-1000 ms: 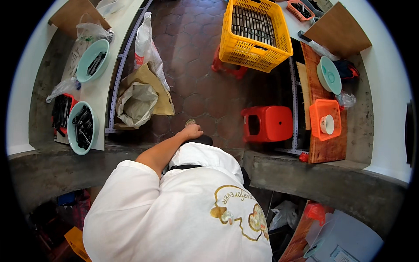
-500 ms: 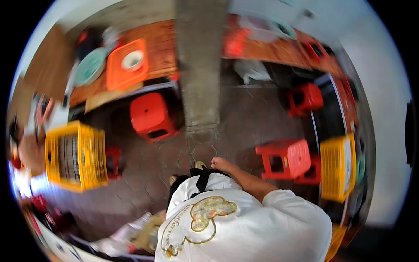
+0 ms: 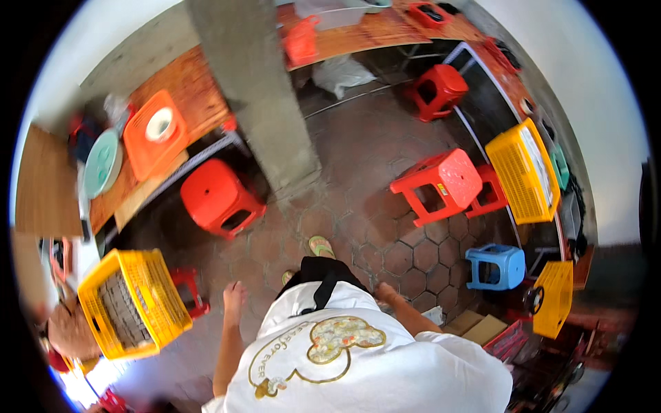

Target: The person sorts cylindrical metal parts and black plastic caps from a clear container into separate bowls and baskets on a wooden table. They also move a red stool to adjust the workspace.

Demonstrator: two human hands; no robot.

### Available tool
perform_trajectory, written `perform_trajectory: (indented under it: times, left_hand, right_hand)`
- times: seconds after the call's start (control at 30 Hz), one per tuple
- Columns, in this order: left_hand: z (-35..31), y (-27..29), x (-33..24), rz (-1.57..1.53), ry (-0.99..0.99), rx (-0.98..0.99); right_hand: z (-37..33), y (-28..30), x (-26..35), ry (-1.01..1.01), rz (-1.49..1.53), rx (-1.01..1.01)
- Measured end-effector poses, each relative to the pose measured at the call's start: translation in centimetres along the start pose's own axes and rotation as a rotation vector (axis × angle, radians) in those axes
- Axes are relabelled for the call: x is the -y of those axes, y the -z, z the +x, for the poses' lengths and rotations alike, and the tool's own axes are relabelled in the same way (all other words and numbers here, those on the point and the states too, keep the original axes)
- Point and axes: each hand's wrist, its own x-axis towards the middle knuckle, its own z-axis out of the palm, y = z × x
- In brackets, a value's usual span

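Note:
I am on my feet above a dark floor of hexagonal tiles, with sandals at the hem of my black bottoms. My left hand [image 3: 235, 294] hangs away from my left side, fingers loosely curled, nothing visible in it. My right hand [image 3: 385, 291] hangs low by my right hip; its fingers are too small and turned away to read. Neither hand touches anything that I can see. Ahead on the left is a red stool [image 3: 219, 196]; ahead on the right is another red stool [image 3: 441, 182].
A concrete pillar [image 3: 258, 96] rises ahead. Yellow crates stand left [image 3: 148, 299] and right [image 3: 513, 179]. An orange tray [image 3: 141, 148] with a white bowl [image 3: 160, 124] lies on the left wooden table. A blue stool [image 3: 497, 267] and cardboard box [image 3: 482, 329] are at right.
My view has swung to the right, so the pillar and tables sit further left. My left hand has come into sight, and my right hand has dropped toward my hip. The blue stool now shows.

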Motion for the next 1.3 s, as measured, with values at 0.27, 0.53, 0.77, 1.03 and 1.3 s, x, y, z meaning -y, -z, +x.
perform_trajectory:
  times: [0.27,0.53,0.77,1.03,1.3]
  left_hand:
    - [-3.2,0.1,5.9,0.494,-0.087,0.193]
    - [-6.9,6.8,18.3,0.17,0.188,-0.113]
    - [-11.1,1.8,16.9,0.148,0.327,-0.124]
    - [-10.6,-2.2,12.0,0.349,0.072,-0.087]
    - [-12.0,-4.3,9.2,0.126,0.129,-0.229]
  right_hand:
    - [1.3,-2.6,3.1,0.34,0.129,-0.095]
    - [5.7,3.1,9.9,0.468,-0.126,0.022]
    - [9.8,6.0,10.8,0.607,-0.184,-0.033]
    - [11.8,9.0,10.2,0.712,-0.183,0.117]
    - [14.9,12.2,14.7,1.033,-0.347,0.001]
